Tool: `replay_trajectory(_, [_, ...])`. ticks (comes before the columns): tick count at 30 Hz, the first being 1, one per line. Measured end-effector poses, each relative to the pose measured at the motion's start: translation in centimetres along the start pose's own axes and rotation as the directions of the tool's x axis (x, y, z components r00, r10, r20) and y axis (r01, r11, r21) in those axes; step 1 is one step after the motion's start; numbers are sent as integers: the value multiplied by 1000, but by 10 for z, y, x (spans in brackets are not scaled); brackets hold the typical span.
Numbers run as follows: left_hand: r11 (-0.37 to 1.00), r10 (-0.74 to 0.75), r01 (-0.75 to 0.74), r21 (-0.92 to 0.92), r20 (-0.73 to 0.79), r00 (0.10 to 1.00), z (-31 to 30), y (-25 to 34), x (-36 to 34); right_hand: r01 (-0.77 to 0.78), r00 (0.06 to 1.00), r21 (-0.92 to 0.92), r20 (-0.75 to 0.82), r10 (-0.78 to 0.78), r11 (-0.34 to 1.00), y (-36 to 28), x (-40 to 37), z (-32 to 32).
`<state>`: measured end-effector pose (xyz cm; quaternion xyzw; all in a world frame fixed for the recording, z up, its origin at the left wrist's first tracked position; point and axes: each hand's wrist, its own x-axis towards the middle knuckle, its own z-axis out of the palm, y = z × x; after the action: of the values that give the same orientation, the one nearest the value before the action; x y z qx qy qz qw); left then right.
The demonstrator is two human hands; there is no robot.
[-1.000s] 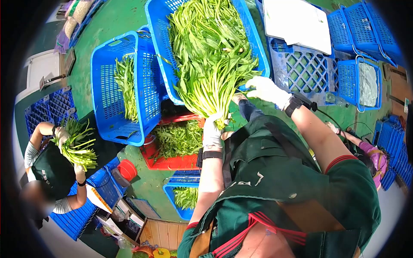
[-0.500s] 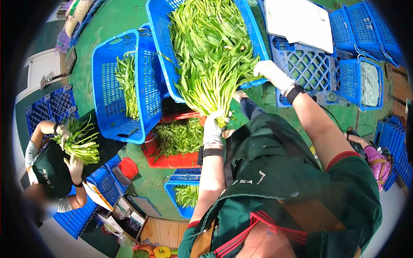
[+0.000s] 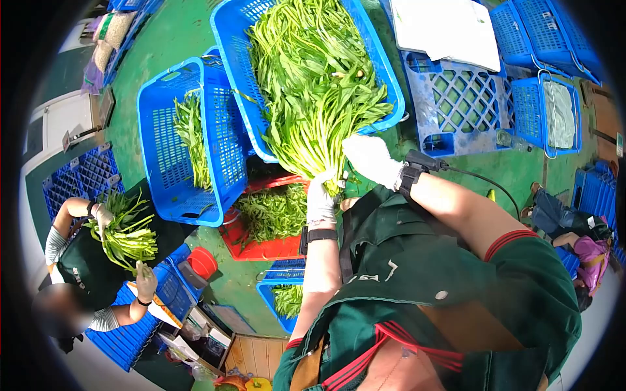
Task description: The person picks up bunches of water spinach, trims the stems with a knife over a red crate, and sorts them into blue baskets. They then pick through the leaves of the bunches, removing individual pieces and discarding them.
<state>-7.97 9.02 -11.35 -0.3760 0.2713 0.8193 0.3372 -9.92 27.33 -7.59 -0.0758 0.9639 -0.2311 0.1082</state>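
Observation:
Gripped at its stem ends, a bunch of long-stemmed leafy greens (image 3: 313,146) fans away from my gloved left hand (image 3: 321,201). Its leaves overlap the near rim of a large blue crate (image 3: 399,98) heaped with loose greens (image 3: 300,45). My gloved right hand (image 3: 372,159) is right beside the stems on the bunch's right edge, its fingers drawn together and pointing left. I cannot tell what, if anything, is between those fingers.
A second blue crate (image 3: 156,143) holds some greens. Below sits a red crate (image 3: 261,254) with greens. At left a co-worker's gloved hands (image 3: 147,283) handle another bunch (image 3: 127,238). A blue pallet (image 3: 427,117) and a person in pink (image 3: 592,260) are at right.
My right hand has moved left and down from the crate's right corner to the stems. My left hand keeps hold of the bunch. The co-worker's lower hand has shifted down and right.

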Motion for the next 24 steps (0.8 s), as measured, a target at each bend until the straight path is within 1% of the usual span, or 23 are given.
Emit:
replay_trajectory(1, [1000, 5, -5, -2, -12, 1000, 1, 0, 0, 0, 1000, 0, 1, 0, 1000, 2, -2, 4])
replay_trajectory(3, [1000, 16, -16, -10, -26, 1000, 3, 0, -1, -26, 977, -16, -213, 22, 1000, 12, -4, 18])
replay_trajectory(4, [999, 33, -32, 10, -28, 999, 4, 0, -1, 0, 969, -18, -246, -4, 1000, 19, -3, 22])
replay_trajectory(5, [998, 49, -48, 31, -29, 998, 4, 0, -1, 4, 970, -15, -243, -8, 1000, 25, -5, 27])
replay_trajectory(7, [999, 41, -41, 22, -26, 999, 4, 1, -1, 88, 942, 185, -336, -22, 979, 28, -7, 23])
replay_trajectory(9, [1000, 21, -21, 7, 3, 1000, 4, 1, -1, 83, 939, 200, -343, -10, 976, 23, -11, 21])
replay_trajectory(11, [1000, 27, -27, 7, -6, 1000, 5, 0, -2, 65, 979, 196, -205, -24, 978, 20, -11, 17])
replay_trajectory(12, [1000, 28, -28, 1, -6, 1000, 5, 1, -3, 66, 979, 198, -205, -25, 978, 18, -10, 16])
replay_trajectory(14, [1000, 30, -30, -5, -7, 1000, 5, 2, -3, 34, 998, -88, 51, -30, 996, 16, -7, 12])
replay_trajectory(15, [999, 35, -35, 10, -24, 999, 4, 2, -2, 34, 998, -88, 51, -30, 996, 17, -7, 15])
replay_trajectory(17, [999, 41, -41, 21, -37, 998, 3, 0, -1, -80, 995, -102, 59, 86, 992, 22, -6, 24])
replay_trajectory(18, [999, 39, -39, 10, -25, 999, 9, 1, -3, -77, 995, -106, 58, 84, 991, 27, -1, 29])
replay_trajectory(19, [999, 39, -39, -2, -14, 999, 10, 1, -4, -227, 964, 16, 150, 222, 974, 33, 7, 33])
replay_trajectory(20, [999, 43, -43, -6, -16, 999, 7, 1, -4, -378, 905, 123, 259, 338, 918, 39, 12, 37])
replay_trajectory(21, [1000, 14, -14, -26, -1, 1000, -1, 2, -1, 36, 999, 43, -6, -36, 998, 55, 4, 23])
replay_trajectory(22, [999, -14, 15, -42, 17, 1000, -5, 3, 1, 32, 993, 43, -112, -27, 999, 74, 3, 19])
replay_trajectory(23, [999, -8, 9, -44, 18, 1000, -5, 5, 2, 28, 976, 43, -218, -18, 999, 86, 7, 16])
replay_trajectory(24, [1000, 11, -10, -13, 31, 999, -4, 5, 2, -146, 938, 246, -273, 213, 958, 88, 13, 15])
